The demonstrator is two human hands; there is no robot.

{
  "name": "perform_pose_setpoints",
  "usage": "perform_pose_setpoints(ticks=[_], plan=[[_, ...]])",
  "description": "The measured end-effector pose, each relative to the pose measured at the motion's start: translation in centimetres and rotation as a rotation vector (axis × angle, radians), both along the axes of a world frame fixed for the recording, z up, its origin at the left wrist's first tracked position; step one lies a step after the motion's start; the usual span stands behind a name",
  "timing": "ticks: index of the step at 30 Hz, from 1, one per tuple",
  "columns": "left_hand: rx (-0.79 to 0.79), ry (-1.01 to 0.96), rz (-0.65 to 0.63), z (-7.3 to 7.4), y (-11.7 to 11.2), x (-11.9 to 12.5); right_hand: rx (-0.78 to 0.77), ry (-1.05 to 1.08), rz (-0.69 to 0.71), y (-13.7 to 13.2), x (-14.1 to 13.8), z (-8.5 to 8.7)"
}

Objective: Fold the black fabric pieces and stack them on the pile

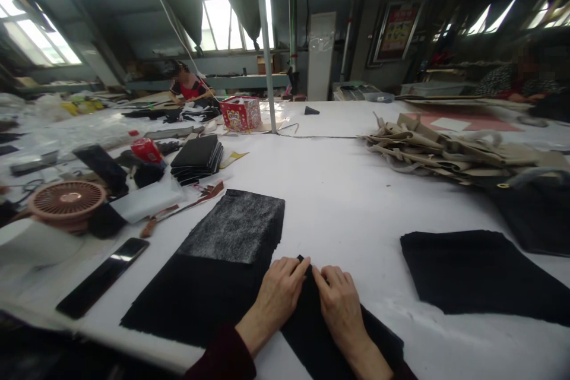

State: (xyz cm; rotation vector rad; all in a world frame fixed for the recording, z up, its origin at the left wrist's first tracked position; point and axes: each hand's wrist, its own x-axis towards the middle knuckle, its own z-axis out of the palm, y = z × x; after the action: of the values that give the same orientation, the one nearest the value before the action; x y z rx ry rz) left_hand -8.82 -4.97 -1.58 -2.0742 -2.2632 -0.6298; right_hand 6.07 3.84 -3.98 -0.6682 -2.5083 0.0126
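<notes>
A piece of black fabric lies on the white table in front of me, its narrow far end under my fingers. My left hand pinches the left side of that end, fingers bent and pressed together. Close beside it, my right hand grips the right side, thumb and index fingertip at the edge. The fabric's middle is partly hidden by my right hand and wrist. Just left of my left hand stands a stack of black fabric pieces, with a speckled grey-black piece over its far part.
More black fabric lies to the right, below a heap of tan pieces. On the left are a phone, a pink fan, a red-labelled bottle and folded black pieces. A pole rises beyond; people sit farther back.
</notes>
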Motion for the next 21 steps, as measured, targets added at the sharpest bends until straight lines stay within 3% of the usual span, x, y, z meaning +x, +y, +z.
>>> perform_pose_setpoints(ticks=[21], plan=[[-0.038, -0.005, 0.030, -0.57, 0.28, -0.47, -0.022, -0.036, 0.049, 0.07, -0.06, -0.17]])
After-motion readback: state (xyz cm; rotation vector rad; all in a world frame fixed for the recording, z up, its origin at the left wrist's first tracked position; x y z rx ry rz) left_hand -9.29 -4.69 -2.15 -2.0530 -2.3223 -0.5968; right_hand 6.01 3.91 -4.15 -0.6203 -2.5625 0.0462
